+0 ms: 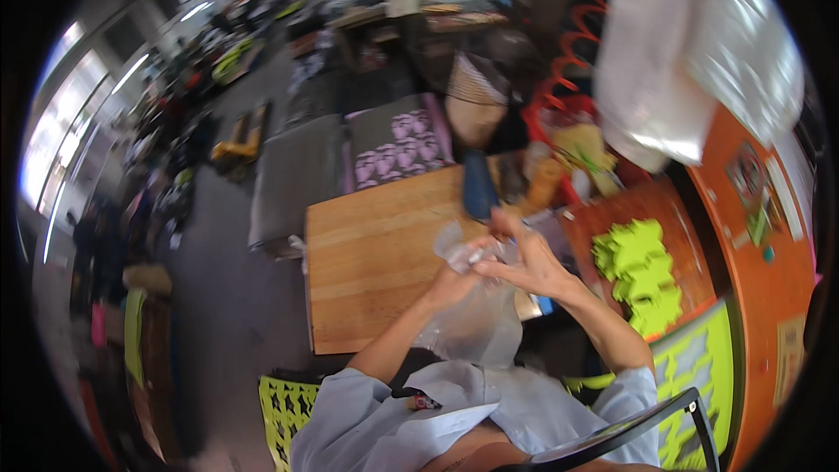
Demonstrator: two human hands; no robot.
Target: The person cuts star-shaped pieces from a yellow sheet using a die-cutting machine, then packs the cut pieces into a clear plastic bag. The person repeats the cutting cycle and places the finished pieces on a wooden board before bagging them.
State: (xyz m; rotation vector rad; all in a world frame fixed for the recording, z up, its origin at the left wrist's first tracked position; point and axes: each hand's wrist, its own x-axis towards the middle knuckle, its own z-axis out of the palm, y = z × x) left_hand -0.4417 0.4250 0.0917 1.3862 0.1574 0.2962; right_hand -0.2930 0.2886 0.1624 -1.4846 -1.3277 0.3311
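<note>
A clear plastic bag hangs in front of my body, its lower part below my hands at the near edge of the wooden table. My left hand is closed around the bunched upper part, and some of the film sticks out past the fingers. Close against it, my right hand has its thumb pressed to the gathered plastic and its fingers curled over it. Motion blurs the fingertips a little. Whether anything is inside the bag, I cannot tell.
Lime-green cut pieces are stacked on a reddish board at the right. Cut-out green sheets lie nearer. A dark blue object and an orange bottle-like item stand at the table's far edge. White plastic sheeting hangs at upper right.
</note>
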